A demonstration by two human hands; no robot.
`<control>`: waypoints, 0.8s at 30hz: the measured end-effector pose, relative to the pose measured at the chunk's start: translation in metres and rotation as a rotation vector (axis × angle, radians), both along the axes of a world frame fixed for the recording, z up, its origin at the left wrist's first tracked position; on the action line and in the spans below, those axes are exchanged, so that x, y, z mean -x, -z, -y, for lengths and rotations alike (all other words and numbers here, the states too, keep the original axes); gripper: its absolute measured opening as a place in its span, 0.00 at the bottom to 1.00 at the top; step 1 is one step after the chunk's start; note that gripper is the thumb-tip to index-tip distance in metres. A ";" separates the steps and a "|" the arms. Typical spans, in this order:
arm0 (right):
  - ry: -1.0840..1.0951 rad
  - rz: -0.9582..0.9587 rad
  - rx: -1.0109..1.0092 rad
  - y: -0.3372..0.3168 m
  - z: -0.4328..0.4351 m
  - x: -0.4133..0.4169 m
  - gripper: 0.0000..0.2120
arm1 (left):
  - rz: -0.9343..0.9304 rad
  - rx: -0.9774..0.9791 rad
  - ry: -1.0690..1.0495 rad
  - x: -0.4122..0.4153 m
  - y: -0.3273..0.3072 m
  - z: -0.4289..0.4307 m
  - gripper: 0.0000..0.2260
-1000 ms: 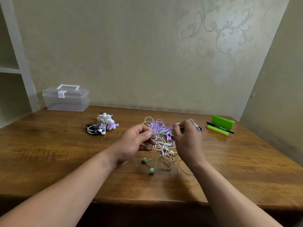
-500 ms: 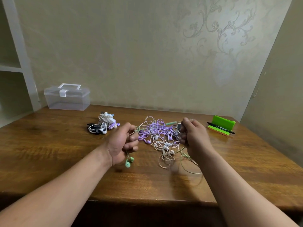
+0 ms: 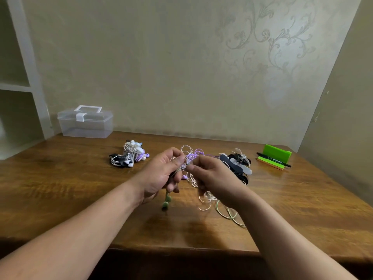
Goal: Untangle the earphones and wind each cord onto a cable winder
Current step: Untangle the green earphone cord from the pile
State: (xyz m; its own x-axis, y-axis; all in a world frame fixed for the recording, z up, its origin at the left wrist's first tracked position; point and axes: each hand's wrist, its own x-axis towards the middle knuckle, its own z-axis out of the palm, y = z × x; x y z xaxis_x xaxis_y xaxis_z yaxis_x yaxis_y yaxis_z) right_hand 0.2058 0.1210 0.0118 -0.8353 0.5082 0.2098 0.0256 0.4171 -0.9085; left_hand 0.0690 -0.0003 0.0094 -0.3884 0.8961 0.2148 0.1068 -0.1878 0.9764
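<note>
Head view: both hands meet above mid-desk (image 3: 60,188), left hand (image 3: 161,174) and right hand (image 3: 214,178) each pinching cord at the tangle of earphones (image 3: 193,156) with curled fingers, probably to tease one cord free. Green earbuds (image 3: 166,202) dangle below the left hand. Cable winders (image 3: 236,164) wait near the back right edge.

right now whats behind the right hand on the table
Behind the right hand lie black and white cable winders. The hand covers part of them and of the tangled earphone cords.
</note>
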 end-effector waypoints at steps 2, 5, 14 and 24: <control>0.027 0.003 -0.002 0.000 -0.003 -0.003 0.12 | -0.039 0.003 -0.041 0.003 0.003 0.000 0.05; 0.110 -0.027 -0.092 -0.002 -0.003 -0.005 0.11 | -0.279 -0.049 -0.303 0.007 0.011 -0.003 0.04; 0.246 -0.058 -0.494 0.004 0.007 -0.002 0.05 | -0.257 -0.011 -0.253 -0.007 0.006 -0.008 0.11; 0.268 -0.094 -0.165 0.008 -0.002 -0.007 0.10 | -0.117 0.111 -0.172 -0.003 0.014 -0.003 0.06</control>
State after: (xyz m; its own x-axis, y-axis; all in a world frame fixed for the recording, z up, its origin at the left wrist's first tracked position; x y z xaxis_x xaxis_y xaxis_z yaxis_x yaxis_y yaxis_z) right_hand 0.2126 0.1230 0.0034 -0.6490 0.6603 0.3778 0.0733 0.5485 -0.8329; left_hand 0.0720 0.0028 -0.0049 -0.5153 0.8397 0.1714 0.2414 -0.0496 0.9692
